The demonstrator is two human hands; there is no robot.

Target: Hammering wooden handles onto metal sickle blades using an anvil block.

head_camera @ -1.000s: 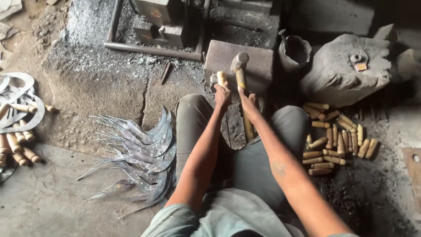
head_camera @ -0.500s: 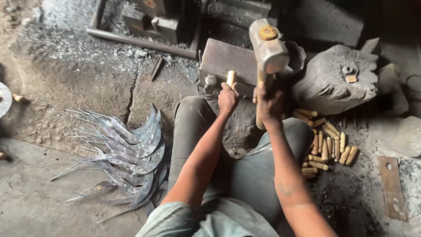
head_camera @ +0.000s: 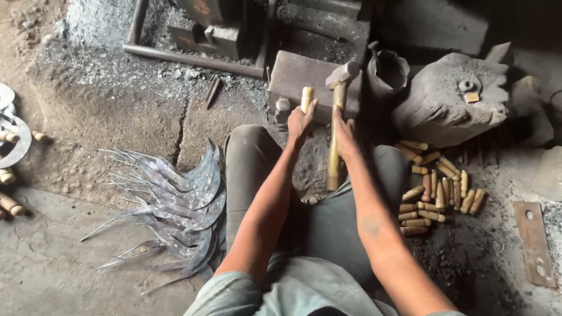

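The left hand (head_camera: pixel 300 121) has its grip closed around a short wooden handle (head_camera: pixel 307 97), which stands nearly upright at the near edge of the iron block (head_camera: pixel 295 75). The right hand (head_camera: pixel 344 131) has its grip closed around the long stick of a hammer (head_camera: pixel 335 117); the stick runs up and away, and the metal head sits just right of the wooden handle, so the right hand is nearer. A dark pot (head_camera: pixel 387 71) stands behind; I cannot tell what it holds.
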